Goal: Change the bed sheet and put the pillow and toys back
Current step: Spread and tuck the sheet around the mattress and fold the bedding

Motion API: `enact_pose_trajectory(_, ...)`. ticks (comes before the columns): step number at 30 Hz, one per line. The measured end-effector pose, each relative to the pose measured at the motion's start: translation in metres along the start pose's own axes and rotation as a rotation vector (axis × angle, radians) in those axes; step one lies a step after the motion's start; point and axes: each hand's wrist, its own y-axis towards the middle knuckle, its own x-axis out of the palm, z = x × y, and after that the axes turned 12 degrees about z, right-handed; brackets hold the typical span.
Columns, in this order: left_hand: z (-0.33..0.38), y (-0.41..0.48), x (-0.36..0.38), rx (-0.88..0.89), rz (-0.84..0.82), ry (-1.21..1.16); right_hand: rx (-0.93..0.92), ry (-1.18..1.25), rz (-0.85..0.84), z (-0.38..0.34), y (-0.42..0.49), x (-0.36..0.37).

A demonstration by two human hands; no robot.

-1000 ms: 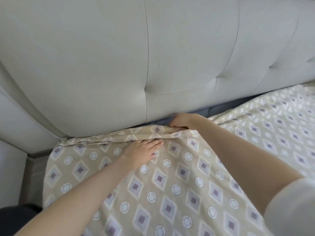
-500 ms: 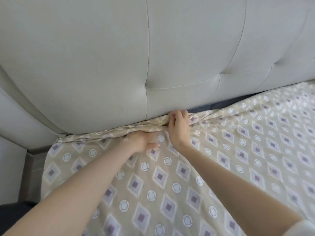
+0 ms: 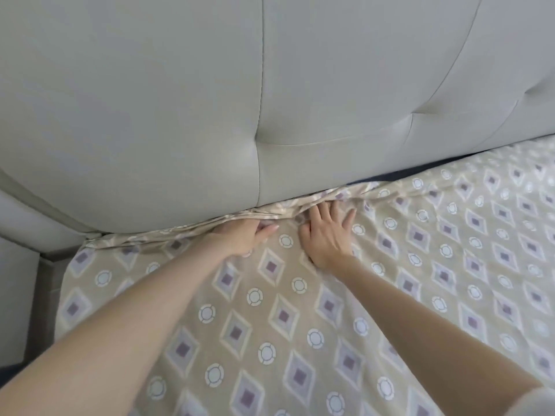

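Bed sheet point(image 3: 270, 325) looks thin, limp, slippery. Your left hand point(image 3: 243, 238), fingers together, and right hand point(image 3: 327, 235), fingers spread, press its bunched edge by the headboard point(image 3: 270, 100); best gripped there.

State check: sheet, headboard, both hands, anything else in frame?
bed sheet: spread on the bed, top edge bunched along the headboard, not fully tucked
headboard: upright, bunched sheet edge against its base
left hand: on the bunched edge, fingers bent, grip unclear
right hand: flat, fingers spread, pressing the sheet
dark strip: uncovered at the gap
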Motion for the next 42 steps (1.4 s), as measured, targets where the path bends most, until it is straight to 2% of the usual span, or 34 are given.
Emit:
enact_pose_trajectory(2, -0.002, 0.001, 0.001, 0.019, 0.007, -0.044, 0.019, -0.049, -0.048, 0.000, 0.011, 0.004)
enact_pose_trajectory(6, -0.007, -0.003, 0.006, 0.069, 0.059, -0.055, 0.014, -0.110, -0.035, -0.002, 0.021, 0.006)
enact_pose_trajectory(11, -0.004, -0.015, 0.011, 0.149, 0.226, -0.005, 0.008, -0.173, -0.085, -0.006, 0.040, 0.000)
enact_pose_trajectory(15, -0.008, -0.034, 0.013, 0.020, 0.226, -0.040, 0.023, -0.172, -0.083, -0.011, 0.036, -0.003)
enact_pose_trajectory(17, -0.018, -0.045, 0.012, -0.032, 0.289, 0.122, -0.003, -0.162, -0.014, -0.018, 0.021, -0.001)
enact_pose_trajectory(19, -0.026, -0.053, 0.008, -0.075, 0.345, 0.280, -0.069, -0.024, 0.130, -0.024, -0.003, 0.004)
enact_pose_trajectory(22, -0.025, -0.052, 0.005, -0.109, 0.340, 0.288, -0.166, 0.173, 0.298, -0.023, -0.021, 0.006)
enact_pose_trajectory(24, -0.021, -0.048, 0.004, -0.158, 0.298, 0.265, -0.190, 0.162, 0.221, -0.023, -0.022, 0.005)
enact_pose_trajectory(29, -0.019, -0.037, -0.006, -0.186, 0.225, 0.226, -0.240, -0.058, 0.035, -0.019, -0.010, 0.012)
enact_pose_trajectory(36, -0.039, -0.044, -0.010, -0.042, 0.121, 0.099, -0.250, -0.039, 0.034, -0.030, 0.021, 0.013)
enact_pose_trajectory(42, -0.041, -0.056, -0.012, 0.080, 0.169, 0.169, -0.030, -0.134, -0.156, -0.052, 0.045, 0.005)
